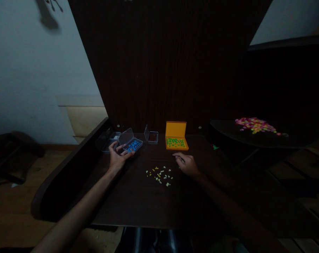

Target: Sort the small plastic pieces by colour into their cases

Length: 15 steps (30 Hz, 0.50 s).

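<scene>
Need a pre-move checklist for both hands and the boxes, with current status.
1. Left hand on the blue-piece box: ok, fingers and thumb at its edges.
2. Blue-piece box lid raised: ok.
3. Orange box open with green pieces inside: ok.
4. White pieces and yellow pieces contained: not ok, loose on the tabletop.
5. Right hand free of pieces: cannot tell, fingers curled.
6. Blue-piece box resting flat: cannot tell, the hand covers part of it.
</scene>
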### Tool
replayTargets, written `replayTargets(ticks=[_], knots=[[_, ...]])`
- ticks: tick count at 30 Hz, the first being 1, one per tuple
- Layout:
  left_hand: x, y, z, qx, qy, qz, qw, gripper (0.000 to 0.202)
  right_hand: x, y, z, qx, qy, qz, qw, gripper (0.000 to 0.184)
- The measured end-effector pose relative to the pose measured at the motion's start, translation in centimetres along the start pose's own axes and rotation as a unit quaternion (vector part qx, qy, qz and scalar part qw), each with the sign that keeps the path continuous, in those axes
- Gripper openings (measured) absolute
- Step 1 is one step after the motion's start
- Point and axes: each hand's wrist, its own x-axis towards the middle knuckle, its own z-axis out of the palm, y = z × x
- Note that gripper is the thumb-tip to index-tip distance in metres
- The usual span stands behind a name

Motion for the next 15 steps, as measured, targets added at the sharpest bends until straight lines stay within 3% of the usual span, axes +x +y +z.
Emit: replayTargets(ticks=[8,15], knots=[[2.7,-1.6,3.1,0.053,0.029,0.012,0.998,0.102,-0.1,0.1,0.0,0.008,-0.002,-0.001,1.0,0.029],[4.4,-2.2,3.6,0.11,0.06,0.031,0.992,0.1,-0.1,0.2,0.2,0.005,-0.001,-0.004,1.0,0.028]])
